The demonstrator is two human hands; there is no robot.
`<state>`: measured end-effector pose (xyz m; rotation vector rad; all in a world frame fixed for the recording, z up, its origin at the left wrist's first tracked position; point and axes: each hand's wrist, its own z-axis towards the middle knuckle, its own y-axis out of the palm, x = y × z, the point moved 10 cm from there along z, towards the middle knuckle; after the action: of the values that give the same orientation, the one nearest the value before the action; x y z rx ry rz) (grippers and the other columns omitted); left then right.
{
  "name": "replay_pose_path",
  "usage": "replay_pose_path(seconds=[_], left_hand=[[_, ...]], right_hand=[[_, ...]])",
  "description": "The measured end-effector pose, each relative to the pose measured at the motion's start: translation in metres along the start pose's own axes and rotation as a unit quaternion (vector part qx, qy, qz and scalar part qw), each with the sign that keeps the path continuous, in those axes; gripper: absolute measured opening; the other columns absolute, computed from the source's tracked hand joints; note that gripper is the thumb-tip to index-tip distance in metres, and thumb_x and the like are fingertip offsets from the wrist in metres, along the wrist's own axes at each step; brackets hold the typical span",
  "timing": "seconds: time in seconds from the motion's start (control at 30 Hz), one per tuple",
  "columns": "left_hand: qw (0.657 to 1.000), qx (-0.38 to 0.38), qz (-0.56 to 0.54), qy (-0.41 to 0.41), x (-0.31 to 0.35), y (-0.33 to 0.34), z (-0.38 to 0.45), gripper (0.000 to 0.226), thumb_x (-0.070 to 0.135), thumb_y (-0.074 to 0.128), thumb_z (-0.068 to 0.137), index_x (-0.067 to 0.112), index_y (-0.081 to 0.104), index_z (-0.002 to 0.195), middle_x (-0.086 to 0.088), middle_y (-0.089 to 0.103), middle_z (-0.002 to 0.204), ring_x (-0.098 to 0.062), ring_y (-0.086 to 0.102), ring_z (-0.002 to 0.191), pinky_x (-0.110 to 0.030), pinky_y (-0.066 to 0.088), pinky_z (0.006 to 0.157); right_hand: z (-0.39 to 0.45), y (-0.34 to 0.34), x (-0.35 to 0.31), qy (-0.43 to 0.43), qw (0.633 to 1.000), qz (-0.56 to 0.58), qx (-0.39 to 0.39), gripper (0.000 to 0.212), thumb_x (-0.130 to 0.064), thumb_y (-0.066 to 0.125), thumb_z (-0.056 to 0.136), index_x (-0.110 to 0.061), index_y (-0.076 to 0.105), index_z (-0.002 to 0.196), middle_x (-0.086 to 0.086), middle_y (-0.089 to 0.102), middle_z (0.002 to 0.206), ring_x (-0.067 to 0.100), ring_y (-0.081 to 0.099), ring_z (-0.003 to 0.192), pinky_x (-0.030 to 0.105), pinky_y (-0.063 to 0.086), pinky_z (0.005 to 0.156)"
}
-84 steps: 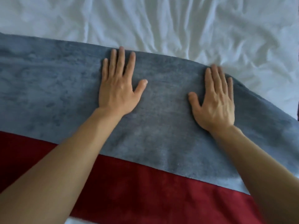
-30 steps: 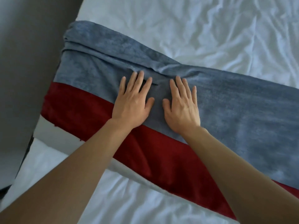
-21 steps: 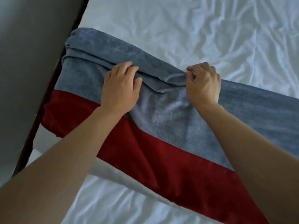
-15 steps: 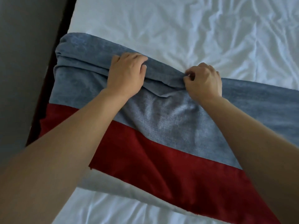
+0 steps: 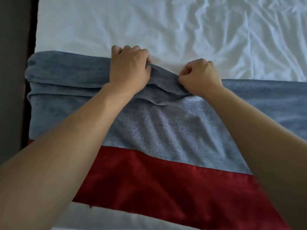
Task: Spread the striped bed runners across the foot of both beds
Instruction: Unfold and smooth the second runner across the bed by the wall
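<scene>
Runner (image 5: 166,130) lies across the white sheet (image 5: 166,27) of the bed, striped in blue-grey at the far side, deep red in the middle and a pale band nearest the camera. Both hands work its far blue-grey edge. Left hand (image 5: 129,68) has the fingers curled over that edge, knuckles up, bunching a ridge of cloth under the palm. Right hand (image 5: 201,77) sits just beside it, closed into a fist, with thumb and fingers pinching the same fold where it rises between the two hands. Cloth between the hands is gathered into a soft hump; below it the weave shows lighter and puckered with small creases running toward the red stripe. To the left of the left hand the blue-grey band is doubled over in long folds that run to the bed's left side, where the runner's end drapes at the mattress edge. To the right of the right hand the edge lies flat and straight on the sheet. Sheet beyond is wrinkled, more so toward the right. Dark floor (image 5: 13,80) shows along the left margin.
</scene>
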<state>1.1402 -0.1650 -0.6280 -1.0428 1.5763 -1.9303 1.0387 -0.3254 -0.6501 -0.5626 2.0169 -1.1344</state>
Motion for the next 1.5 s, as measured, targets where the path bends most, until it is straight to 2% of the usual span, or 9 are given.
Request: replay_pose_path(seconds=[0.27, 0.4, 0.53, 0.63, 0.73, 0.93, 1.1, 1.23, 1.5], left_hand=[[0.998, 0.014, 0.001, 0.062, 0.036, 0.017, 0.007, 0.019, 0.032, 0.064, 0.086, 0.022, 0.062, 0.102, 0.001, 0.059, 0.102, -0.025, 0.056, 0.098, -0.04, 0.032, 0.093], [0.998, 0.048, -0.026, 0.04, 0.03, 0.011, 0.01, 0.017, 0.035, 0.057, 0.091, 0.021, 0.064, 0.098, 0.002, 0.06, 0.099, -0.023, 0.056, 0.096, -0.037, 0.03, 0.092], [0.995, 0.044, -0.053, 0.078, 0.037, 0.004, -0.007, 0.035, 0.055, 0.053, 0.088, 0.023, 0.067, 0.091, 0.005, 0.062, 0.093, -0.02, 0.053, 0.095, -0.035, 0.024, 0.086], [0.995, 0.026, -0.029, 0.088, 0.02, -0.002, -0.024, 0.041, 0.064, 0.058, 0.081, 0.028, 0.069, 0.095, 0.008, 0.063, 0.094, -0.019, 0.052, 0.096, -0.037, 0.025, 0.086], [0.997, 0.037, -0.022, 0.068, -0.003, -0.009, -0.037, 0.026, 0.048, 0.065, 0.085, 0.024, 0.071, 0.095, 0.006, 0.066, 0.095, -0.023, 0.055, 0.095, -0.039, 0.027, 0.086], [0.997, 0.02, -0.07, -0.016, -0.025, -0.004, 0.002, 0.019, 0.041, 0.059, 0.092, 0.025, 0.067, 0.097, 0.004, 0.072, 0.094, -0.024, 0.063, 0.087, -0.035, 0.029, 0.092], [0.999, 0.003, -0.041, -0.026, -0.056, -0.007, 0.001, 0.015, 0.038, 0.058, 0.091, 0.026, 0.064, 0.097, 0.006, 0.071, 0.093, -0.024, 0.063, 0.086, -0.036, 0.026, 0.091], [0.998, 0.012, -0.01, -0.064, -0.109, -0.023, -0.008, 0.012, 0.03, 0.058, 0.09, 0.027, 0.064, 0.099, 0.003, 0.07, 0.097, -0.027, 0.063, 0.095, -0.041, 0.028, 0.094], [0.995, 0.008, 0.047, -0.092, -0.14, -0.034, -0.02, 0.028, 0.009, 0.051, 0.077, 0.021, 0.063, 0.099, 0.0, 0.066, 0.089, -0.023, 0.047, 0.08, -0.044, 0.028, 0.09]], right_hand=[[0.027, -0.013, 0.008, 0.032, 0.997, 0.034, 0.055, 0.016, -0.023, 0.052, 0.072, -0.025, 0.068, 0.073, -0.003, 0.062, 0.077, 0.018, 0.054, 0.067, 0.021, 0.037, 0.055], [0.022, -0.01, 0.003, -0.028, 0.998, 0.004, 0.058, 0.022, -0.02, 0.049, 0.077, -0.025, 0.07, 0.081, 0.003, 0.069, 0.089, 0.028, 0.061, 0.084, 0.032, 0.052, 0.072], [0.019, -0.043, 0.001, -0.086, 0.983, 0.014, 0.161, 0.025, -0.025, 0.049, 0.081, -0.021, 0.072, 0.09, -0.002, 0.07, 0.089, 0.024, 0.063, 0.086, 0.035, 0.052, 0.079], [0.001, -0.029, -0.018, -0.181, 0.979, 0.033, 0.09, 0.019, -0.034, 0.058, 0.08, -0.024, 0.073, 0.086, -0.007, 0.066, 0.084, 0.016, 0.061, 0.082, 0.032, 0.05, 0.077], [-0.015, -0.001, -0.03, -0.231, 0.972, -0.034, 0.038, 0.016, -0.032, 0.064, 0.082, -0.021, 0.072, 0.09, -0.003, 0.065, 0.089, 0.022, 0.059, 0.091, 0.037, 0.047, 0.087], [0.005, -0.016, -0.027, -0.147, 0.978, -0.039, 0.145, 0.016, -0.024, 0.054, 0.088, -0.017, 0.068, 0.094, 0.0, 0.066, 0.094, 0.024, 0.058, 0.092, 0.038, 0.044, 0.089], [-0.005, 0.004, -0.05, -0.199, 0.972, -0.047, 0.117, 0.02, -0.029, 0.055, 0.091, -0.017, 0.065, 0.103, 0.0, 0.067, 0.097, 0.024, 0.058, 0.095, 0.037, 0.04, 0.091], [0.009, 0.0, -0.041, -0.133, 0.98, -0.029, 0.145, 0.018, -0.026, 0.053, 0.09, -0.017, 0.066, 0.097, 0.0, 0.068, 0.095, 0.026, 0.058, 0.095, 0.037, 0.038, 0.092], [0.004, 0.018, -0.076, -0.148, 0.98, -0.023, 0.133, 0.019, -0.028, 0.052, 0.091, -0.018, 0.065, 0.101, 0.0, 0.068, 0.096, 0.025, 0.059, 0.094, 0.037, 0.037, 0.094]])
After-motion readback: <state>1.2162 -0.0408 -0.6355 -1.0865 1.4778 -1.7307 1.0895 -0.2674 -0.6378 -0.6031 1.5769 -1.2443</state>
